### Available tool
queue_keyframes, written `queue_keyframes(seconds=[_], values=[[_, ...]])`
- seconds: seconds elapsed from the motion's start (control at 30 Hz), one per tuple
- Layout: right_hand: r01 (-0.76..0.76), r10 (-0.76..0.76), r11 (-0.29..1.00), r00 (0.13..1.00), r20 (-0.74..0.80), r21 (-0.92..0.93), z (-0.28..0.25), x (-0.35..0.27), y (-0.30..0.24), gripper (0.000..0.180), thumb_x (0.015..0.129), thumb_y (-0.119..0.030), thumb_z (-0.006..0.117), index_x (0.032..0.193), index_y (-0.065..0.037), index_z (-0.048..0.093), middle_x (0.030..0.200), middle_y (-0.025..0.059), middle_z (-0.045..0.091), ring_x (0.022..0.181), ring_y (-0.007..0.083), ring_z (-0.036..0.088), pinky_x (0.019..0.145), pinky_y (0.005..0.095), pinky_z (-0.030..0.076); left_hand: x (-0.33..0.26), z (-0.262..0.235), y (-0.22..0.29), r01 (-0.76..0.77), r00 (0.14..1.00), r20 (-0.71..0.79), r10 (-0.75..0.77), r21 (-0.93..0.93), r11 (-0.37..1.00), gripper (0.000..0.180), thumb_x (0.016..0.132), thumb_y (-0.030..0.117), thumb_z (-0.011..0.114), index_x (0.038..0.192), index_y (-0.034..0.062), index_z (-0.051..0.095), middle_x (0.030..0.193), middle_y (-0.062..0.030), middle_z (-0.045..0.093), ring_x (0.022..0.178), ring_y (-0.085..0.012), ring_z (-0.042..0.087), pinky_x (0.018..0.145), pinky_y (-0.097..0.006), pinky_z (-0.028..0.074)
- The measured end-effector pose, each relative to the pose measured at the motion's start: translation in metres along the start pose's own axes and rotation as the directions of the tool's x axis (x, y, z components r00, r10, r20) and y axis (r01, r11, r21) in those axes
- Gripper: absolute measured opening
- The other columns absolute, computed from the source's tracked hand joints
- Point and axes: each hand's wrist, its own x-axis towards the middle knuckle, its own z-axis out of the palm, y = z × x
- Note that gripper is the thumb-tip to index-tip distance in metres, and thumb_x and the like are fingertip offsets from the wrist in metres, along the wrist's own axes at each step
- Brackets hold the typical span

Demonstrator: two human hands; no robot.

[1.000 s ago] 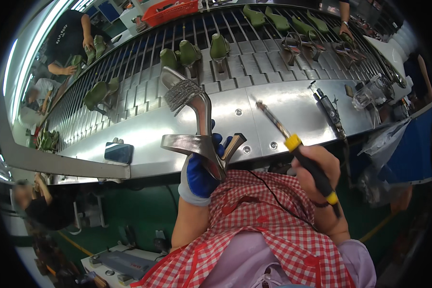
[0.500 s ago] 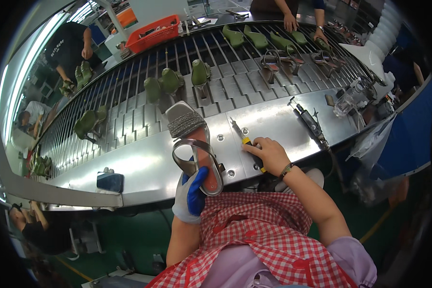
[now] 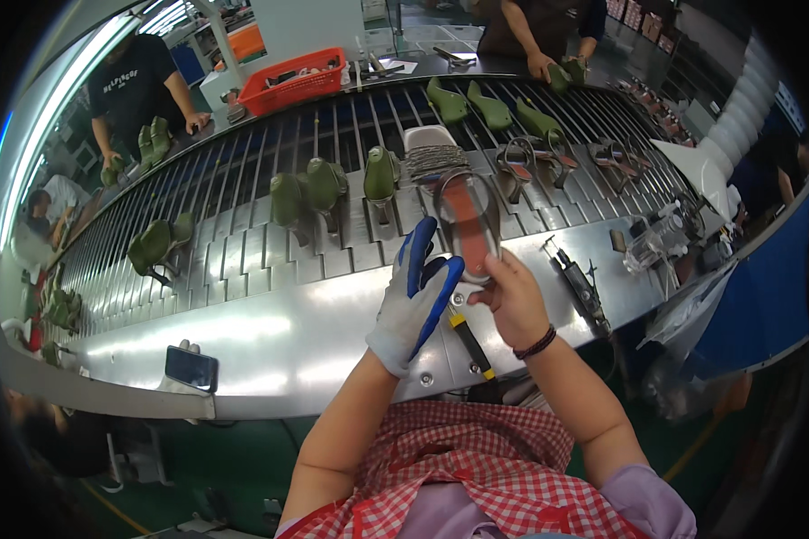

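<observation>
Both hands close on a high-heeled shoe (image 3: 466, 225) held sole-up over the far edge of the steel worktop (image 3: 270, 332): the left hand (image 3: 413, 305), in a white glove with blue fingers, keeps its grip on the near left side, while the bare right hand (image 3: 517, 301), with a dark beaded band at the wrist, pinches the near end from the right. A second ago the right hand was clenched around a yellow-handled screwdriver (image 3: 469, 340) raised in the air; half a second ago it was setting the tool down; now the tool lies on the worktop just under the hands, released, and the freed hand has come up to the shoe. The shoe has also turned, from standing side-on with its heel showing to lying flat with its underside toward the camera, which suggests, as a judgement, that the tool work is over and the shoe is being handled or checked by hand. Its sole shows a reddish-brown middle strip with a pale grey rim, and a silvery textured toe part points away toward the slatted conveyor (image 3: 243, 242). Beyond it on the slats stand green shoe forms (image 3: 324, 184) and more shoes; a phone (image 3: 191, 368) lies on the worktop to the left, and other people work at the far side.
</observation>
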Motion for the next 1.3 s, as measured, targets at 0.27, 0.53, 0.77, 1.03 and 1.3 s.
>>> queue_keyframes(seconds=[0.27,0.53,0.77,1.03,1.3], values=[[-0.118,0.111,0.988,0.991,-0.077,-0.1,-0.092,0.161,0.026,0.028,0.097,-0.015,0.049,0.121,-0.001,0.049,0.112,0.0112,0.059,0.095,0.0213,0.065,0.068,0.0282,0.053,-0.019,-0.079,-0.065,0.047,0.934,-0.357,0.031,0.208,0.977,0.049,0.087,0.011,0.064,0.133,0.0059,0.048,0.13,-0.0085,0.052,0.118,-0.0195,0.052,0.099,-0.032,0.042],[0.089,-0.56,-0.015,0.824,0.082,-0.996,-0.077,0.194,0.04,0.068,0.081,-0.015,0.065,0.14,-0.004,0.032,0.121,0.021,0.049,0.106,0.0357,0.056,0.087,0.0397,0.048,-0.052,-0.13,-0.11,0.051,0.877,-0.479,-0.046,-0.002,0.999,0.034,0.091,0.004,0.056,0.123,-0.0026,0.053,0.12,-0.0119,0.059,0.107,-0.019,0.058,0.096,-0.03,0.044],[0.066,-0.056,0.631,0.998,0.04,-0.773,0.023,0.265,0.068,0.091,0.077,-0.051,0.071,0.142,-0.001,0.032,0.138,0.0222,0.042,0.116,0.0302,0.052,0.094,0.0366,0.044,-0.053,-0.135,-0.103,0.003,0.884,-0.459,-0.089,-0.184,0.983,0.029,0.093,0.003,0.053,0.121,-0.0035,0.054,0.12,-0.0129,0.059,0.106,-0.019,0.059,0.095,-0.031,0.046],[-0.049,0.031,0.844,0.999,-0.043,-0.534,0.015,0.307,0.094,0.042,0.075,-0.022,0.063,0.108,0.004,0.06,0.094,0.0129,0.065,0.08,0.0228,0.066,0.066,0.0333,0.054,-0.052,-0.144,-0.106,-0.017,0.935,-0.338,0.105,0.254,0.967,0.03,0.09,0.006,0.056,0.12,0.0007,0.059,0.116,-0.0079,0.061,0.103,-0.0129,0.059,0.087,-0.025,0.047],[-0.082,0.085,0.993,0.996,0.035,-0.081,-0.003,0.194,0.039,0.035,0.081,-0.017,0.059,0.112,-0.002,0.056,0.106,0.0079,0.061,0.093,0.0218,0.062,0.08,0.0347,0.051,-0.053,-0.14,-0.123,-0.113,0.92,-0.362,0.151,0.123,0.986,0.033,0.092,0.007,0.055,0.124,-0.0008,0.054,0.121,-0.0092,0.059,0.109,-0.0153,0.057,0.097,-0.028,0.044]])
